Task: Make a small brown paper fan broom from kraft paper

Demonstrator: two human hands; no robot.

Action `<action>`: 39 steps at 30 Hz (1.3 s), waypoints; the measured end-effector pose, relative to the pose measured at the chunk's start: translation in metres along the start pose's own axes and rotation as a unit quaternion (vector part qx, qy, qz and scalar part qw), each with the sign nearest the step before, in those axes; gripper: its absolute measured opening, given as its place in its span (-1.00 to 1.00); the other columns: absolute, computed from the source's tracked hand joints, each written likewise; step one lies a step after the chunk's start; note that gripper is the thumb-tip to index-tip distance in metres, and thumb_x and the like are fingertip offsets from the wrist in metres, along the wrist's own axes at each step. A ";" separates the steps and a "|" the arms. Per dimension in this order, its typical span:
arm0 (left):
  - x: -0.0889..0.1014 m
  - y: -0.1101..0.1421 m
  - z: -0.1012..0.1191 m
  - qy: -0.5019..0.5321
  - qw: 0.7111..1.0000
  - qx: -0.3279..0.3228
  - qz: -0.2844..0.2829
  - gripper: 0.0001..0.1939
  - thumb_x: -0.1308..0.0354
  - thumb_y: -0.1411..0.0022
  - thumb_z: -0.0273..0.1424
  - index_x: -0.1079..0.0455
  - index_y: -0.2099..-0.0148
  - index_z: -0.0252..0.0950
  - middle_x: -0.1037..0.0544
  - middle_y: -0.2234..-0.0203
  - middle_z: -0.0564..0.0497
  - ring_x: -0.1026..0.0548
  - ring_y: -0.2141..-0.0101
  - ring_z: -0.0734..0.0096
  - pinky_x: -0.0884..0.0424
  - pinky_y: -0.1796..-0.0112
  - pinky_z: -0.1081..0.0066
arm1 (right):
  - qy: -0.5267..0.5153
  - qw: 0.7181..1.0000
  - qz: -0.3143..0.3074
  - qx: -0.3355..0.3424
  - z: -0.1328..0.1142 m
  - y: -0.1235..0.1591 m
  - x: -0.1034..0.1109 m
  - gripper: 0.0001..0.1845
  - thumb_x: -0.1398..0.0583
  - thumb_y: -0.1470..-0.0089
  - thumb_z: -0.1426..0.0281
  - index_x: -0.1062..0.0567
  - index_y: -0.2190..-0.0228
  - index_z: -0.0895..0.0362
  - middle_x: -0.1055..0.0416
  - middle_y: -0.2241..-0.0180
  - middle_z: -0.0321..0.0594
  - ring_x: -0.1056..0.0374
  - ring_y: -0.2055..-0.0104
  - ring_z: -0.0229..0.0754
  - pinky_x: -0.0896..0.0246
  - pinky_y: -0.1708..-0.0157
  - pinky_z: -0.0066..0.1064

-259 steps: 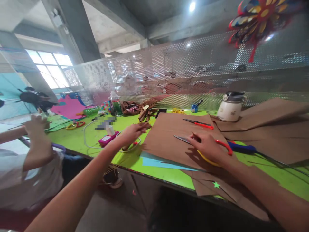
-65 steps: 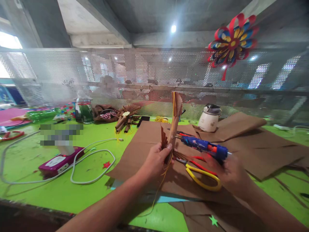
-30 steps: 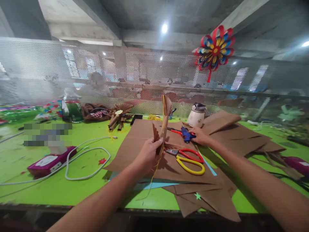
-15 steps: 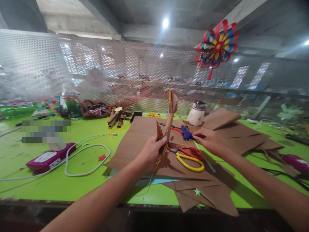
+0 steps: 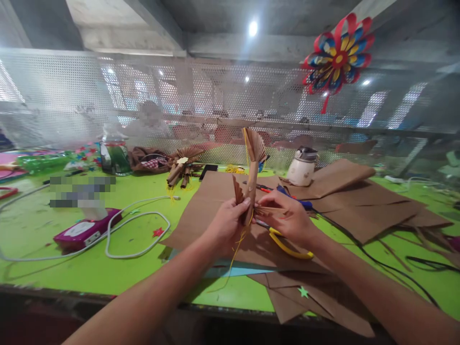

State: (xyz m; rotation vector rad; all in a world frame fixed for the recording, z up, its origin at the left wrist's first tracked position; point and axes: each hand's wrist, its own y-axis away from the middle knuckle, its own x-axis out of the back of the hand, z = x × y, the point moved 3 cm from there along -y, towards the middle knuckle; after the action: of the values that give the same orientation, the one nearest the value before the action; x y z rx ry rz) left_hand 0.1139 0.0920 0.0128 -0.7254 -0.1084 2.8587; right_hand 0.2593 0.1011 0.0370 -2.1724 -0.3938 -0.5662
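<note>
Upright in my left hand (image 5: 228, 219) is a brown paper craft (image 5: 252, 179), a rolled tube with a pleated fan (image 5: 256, 146) on top and smaller fans at its sides. A yellow thread (image 5: 234, 256) trails below it. My right hand (image 5: 293, 218) is closed at the craft's right side, its fingers pinching the pleated side fan (image 5: 271, 211). Behind the right hand lies a blue glue gun (image 5: 305, 204), partly hidden, with a black cord. Yellow-handled scissors (image 5: 287, 247) rest beneath that hand on brown paper (image 5: 201, 206).
A purple power strip (image 5: 86, 235) and white cable (image 5: 138, 256) lie at left. At the back stand a green-filled bottle (image 5: 115, 155), finished paper rolls (image 5: 178, 170) and a white jug (image 5: 302, 168). More brown sheets (image 5: 370, 211) spread at right; a paper flower (image 5: 339, 58) hangs above.
My right hand has let go of the glue gun and moved left to the craft's side fan. The glue gun now lies further right, its nozzle hidden. The view has shifted slightly.
</note>
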 end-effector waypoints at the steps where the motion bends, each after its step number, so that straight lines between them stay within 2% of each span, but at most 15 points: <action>1: -0.001 0.001 0.000 0.005 1.000 -0.003 0.006 -0.78 -0.26 -0.02 -0.34 -0.42 0.31 -0.40 -0.46 0.52 0.03 -0.38 0.51 0.53 -0.27 0.41 0.51 | 0.003 1.000 0.015 -0.007 0.003 0.002 -0.002 -0.76 -0.29 0.03 0.31 -0.44 0.28 0.11 -0.42 0.30 -0.20 -0.37 0.25 -0.15 -0.31 0.23 -0.33; 5: -0.007 0.004 0.000 0.018 1.000 -0.011 0.020 -0.80 -0.26 -0.02 -0.33 -0.43 0.34 -0.38 -0.50 0.49 0.02 -0.39 0.49 0.53 -0.29 0.41 0.52 | 0.014 0.997 0.079 -0.015 0.011 0.009 -0.009 -0.77 -0.29 0.02 0.30 -0.46 0.28 0.09 -0.41 0.29 -0.17 -0.36 0.22 -0.10 -0.30 0.18 -0.24; 9: -0.010 0.006 0.001 0.023 1.000 -0.007 0.011 -0.80 -0.24 -0.05 -0.33 -0.44 0.32 -0.38 -0.52 0.46 0.00 -0.40 0.49 0.52 -0.32 0.39 0.50 | -0.039 0.991 0.127 -0.009 0.010 0.011 -0.012 -0.87 -0.26 -0.02 0.33 -0.51 0.33 0.09 -0.44 0.32 -0.17 -0.38 0.24 -0.12 -0.33 0.19 -0.25; 14: -0.009 0.006 0.002 -0.012 1.000 0.004 -0.004 -0.78 -0.22 -0.08 -0.30 -0.44 0.32 -0.38 -0.52 0.50 -0.03 -0.40 0.54 0.52 -0.29 0.43 0.51 | -0.110 0.982 0.133 -0.071 0.005 0.011 -0.008 -0.88 -0.26 -0.02 0.31 -0.51 0.39 0.11 -0.45 0.39 -0.20 -0.42 0.33 -0.15 -0.40 0.27 -0.29; 17: -0.009 0.005 0.001 -0.016 1.000 0.007 -0.020 -0.78 -0.20 -0.10 -0.30 -0.43 0.33 -0.39 -0.53 0.49 -0.06 -0.42 0.53 0.51 -0.29 0.43 0.51 | -0.190 0.966 0.115 -0.129 0.008 0.011 -0.007 -0.83 -0.28 0.01 0.28 -0.50 0.41 0.12 -0.48 0.44 -0.22 -0.45 0.39 -0.16 -0.44 0.31 -0.29; 20: -0.009 0.005 0.001 -0.010 1.000 0.006 -0.029 -0.78 -0.19 -0.10 -0.30 -0.43 0.34 -0.40 -0.53 0.50 -0.06 -0.44 0.52 0.50 -0.31 0.41 0.50 | -0.223 0.959 0.097 -0.146 0.010 0.011 -0.007 -0.83 -0.29 0.03 0.29 -0.51 0.40 0.13 -0.50 0.45 -0.25 -0.46 0.41 -0.19 -0.45 0.32 -0.33; 26: -0.010 0.007 0.001 -0.004 0.999 0.023 -0.022 -0.80 -0.20 -0.10 -0.31 -0.41 0.32 -0.38 -0.53 0.49 -0.06 -0.44 0.53 0.51 -0.32 0.45 0.51 | -0.141 0.981 0.104 -0.086 0.005 0.011 -0.004 -0.87 -0.27 0.01 0.31 -0.52 0.39 0.11 -0.49 0.39 -0.20 -0.45 0.35 -0.17 -0.44 0.33 -0.35; 31: -0.010 0.006 -0.001 -0.028 0.999 0.023 -0.019 -0.82 -0.20 -0.08 -0.36 -0.40 0.29 -0.38 -0.55 0.37 -0.11 -0.49 0.47 0.43 -0.34 0.49 0.50 | -0.046 0.986 0.136 -0.087 0.008 0.009 0.010 -0.83 -0.23 -0.03 0.27 -0.51 0.44 0.13 -0.47 0.47 -0.22 -0.41 0.44 -0.20 -0.40 0.44 -0.38; 35: -0.004 0.003 -0.008 -0.075 0.997 0.034 -0.006 -0.83 -0.17 -0.11 -0.37 -0.40 0.29 -0.39 -0.55 0.41 -0.10 -0.44 0.53 0.50 -0.31 0.54 0.52 | -0.059 0.979 0.156 -0.113 0.010 0.009 0.021 -0.80 -0.22 -0.04 0.25 -0.49 0.40 0.14 -0.43 0.54 -0.26 -0.35 0.52 -0.25 -0.35 0.53 -0.42; 39: -0.003 0.002 -0.012 -0.109 0.993 0.044 -0.011 -0.81 -0.18 -0.10 -0.35 -0.41 0.28 -0.38 -0.54 0.43 -0.08 -0.38 0.57 0.54 -0.29 0.55 0.52 | -0.074 0.983 0.136 -0.102 0.005 0.008 0.023 -0.82 -0.20 -0.07 0.26 -0.46 0.40 0.14 -0.42 0.53 -0.26 -0.34 0.51 -0.27 -0.34 0.51 -0.44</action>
State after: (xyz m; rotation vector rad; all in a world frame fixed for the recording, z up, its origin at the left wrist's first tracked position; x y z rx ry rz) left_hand 0.1224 0.0894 0.0031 -0.3910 -0.0203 2.8918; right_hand 0.2841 0.1021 0.0412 -2.4224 -0.1155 -0.3037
